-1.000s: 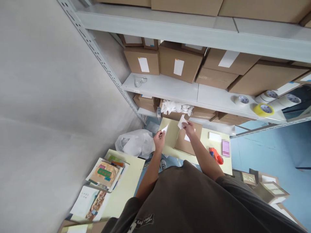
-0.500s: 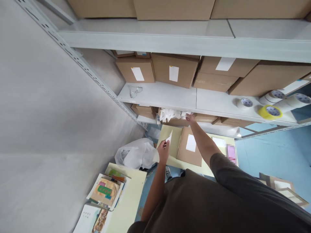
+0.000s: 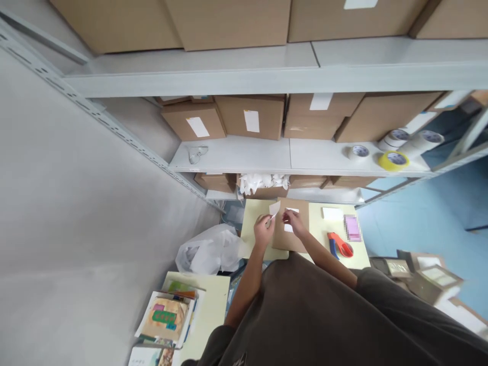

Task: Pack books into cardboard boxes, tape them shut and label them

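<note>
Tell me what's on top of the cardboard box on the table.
A white label lies on the box. The right hand hides part of it; what's there cannot be seen.

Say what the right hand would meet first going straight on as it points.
Likely the white slip in the left hand, though depth is unclear and the cardboard box might come first.

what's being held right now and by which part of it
The left hand pinches a white paper slip by its lower end; whether the right hand holds anything cannot be told.
</note>
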A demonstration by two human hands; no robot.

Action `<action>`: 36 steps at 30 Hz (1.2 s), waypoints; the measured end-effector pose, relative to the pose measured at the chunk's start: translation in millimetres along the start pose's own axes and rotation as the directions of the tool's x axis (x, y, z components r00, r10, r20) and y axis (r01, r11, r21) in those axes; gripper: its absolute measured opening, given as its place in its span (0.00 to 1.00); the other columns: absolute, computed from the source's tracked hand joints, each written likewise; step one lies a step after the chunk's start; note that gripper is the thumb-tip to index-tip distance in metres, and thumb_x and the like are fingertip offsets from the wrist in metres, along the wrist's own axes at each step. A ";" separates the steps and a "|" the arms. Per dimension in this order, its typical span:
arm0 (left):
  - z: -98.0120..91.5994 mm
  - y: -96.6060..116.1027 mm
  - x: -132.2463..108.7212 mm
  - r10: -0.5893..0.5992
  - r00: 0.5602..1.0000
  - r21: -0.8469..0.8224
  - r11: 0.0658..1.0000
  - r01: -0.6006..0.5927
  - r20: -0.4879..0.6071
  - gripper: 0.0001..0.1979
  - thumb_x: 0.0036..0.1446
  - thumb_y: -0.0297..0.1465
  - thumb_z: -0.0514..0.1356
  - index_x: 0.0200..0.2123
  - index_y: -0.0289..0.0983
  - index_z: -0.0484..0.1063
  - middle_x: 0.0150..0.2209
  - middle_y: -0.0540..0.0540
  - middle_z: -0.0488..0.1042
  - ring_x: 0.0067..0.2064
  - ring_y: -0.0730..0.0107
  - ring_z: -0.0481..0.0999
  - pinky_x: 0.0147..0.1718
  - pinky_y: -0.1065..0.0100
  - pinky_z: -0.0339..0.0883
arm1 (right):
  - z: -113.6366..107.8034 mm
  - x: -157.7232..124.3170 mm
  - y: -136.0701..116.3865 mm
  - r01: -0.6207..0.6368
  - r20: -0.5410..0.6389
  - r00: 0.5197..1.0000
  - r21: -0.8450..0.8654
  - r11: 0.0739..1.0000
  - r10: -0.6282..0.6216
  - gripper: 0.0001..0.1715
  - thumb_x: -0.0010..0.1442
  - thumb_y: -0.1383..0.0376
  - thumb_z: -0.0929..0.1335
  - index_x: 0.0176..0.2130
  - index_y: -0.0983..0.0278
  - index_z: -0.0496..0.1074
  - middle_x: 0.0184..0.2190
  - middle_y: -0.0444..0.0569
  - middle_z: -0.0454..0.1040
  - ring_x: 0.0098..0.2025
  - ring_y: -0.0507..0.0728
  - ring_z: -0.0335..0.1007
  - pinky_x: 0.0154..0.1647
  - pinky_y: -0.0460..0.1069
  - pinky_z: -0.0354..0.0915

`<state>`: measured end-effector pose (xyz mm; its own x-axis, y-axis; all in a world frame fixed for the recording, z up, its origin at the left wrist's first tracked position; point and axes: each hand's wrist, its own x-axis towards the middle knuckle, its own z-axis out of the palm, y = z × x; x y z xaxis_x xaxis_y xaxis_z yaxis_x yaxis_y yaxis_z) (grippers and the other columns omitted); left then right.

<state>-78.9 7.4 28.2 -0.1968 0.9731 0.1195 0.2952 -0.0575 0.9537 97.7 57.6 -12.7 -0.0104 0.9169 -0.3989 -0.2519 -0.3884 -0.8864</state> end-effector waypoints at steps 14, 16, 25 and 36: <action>52.0 -51.6 -53.8 -0.201 0.912 -0.020 0.975 0.222 0.357 0.18 0.59 0.48 0.68 0.40 0.40 0.84 0.40 0.39 0.83 0.41 0.55 0.82 0.47 0.56 0.75 | -46.5 -103.9 50.7 -0.040 -0.320 0.946 0.061 0.997 0.057 0.29 0.39 0.45 0.84 0.29 0.60 0.76 0.29 0.48 0.80 0.35 0.62 0.80 0.36 0.55 0.77; 56.7 -54.6 -51.6 -0.257 0.862 -0.016 0.956 0.293 0.437 0.18 0.57 0.48 0.68 0.32 0.39 0.83 0.31 0.43 0.82 0.35 0.59 0.81 0.43 0.59 0.74 | -51.4 -105.1 55.4 -0.064 -0.311 0.948 0.042 0.997 0.074 0.29 0.40 0.44 0.83 0.29 0.61 0.76 0.28 0.48 0.80 0.35 0.61 0.79 0.35 0.54 0.77; 88.4 -42.2 -57.4 -0.489 0.815 0.330 0.860 0.389 0.312 0.08 0.57 0.36 0.69 0.32 0.37 0.85 0.32 0.44 0.84 0.37 0.61 0.83 0.41 0.66 0.72 | -94.3 -91.6 55.1 -0.152 -0.366 0.928 -0.548 0.822 -0.073 0.28 0.57 0.60 0.74 0.56 0.64 0.78 0.26 0.42 0.76 0.31 0.57 0.75 0.34 0.48 0.68; 119.7 -31.3 -66.7 -0.589 0.797 0.774 0.565 0.285 0.135 0.17 0.60 0.46 0.68 0.39 0.38 0.86 0.44 0.32 0.85 0.51 0.41 0.84 0.48 0.53 0.74 | -113.8 -76.2 52.5 -0.225 -0.252 0.968 -0.887 0.402 -0.014 0.33 0.69 0.59 0.72 0.68 0.62 0.65 0.48 0.59 0.83 0.50 0.65 0.79 0.48 0.53 0.68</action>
<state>36.8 -29.0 -42.7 -0.2040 0.8395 -0.5036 0.8346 0.4180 0.3588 195.3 -43.0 -55.6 0.2379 0.8697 -0.4325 0.7596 -0.4440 -0.4752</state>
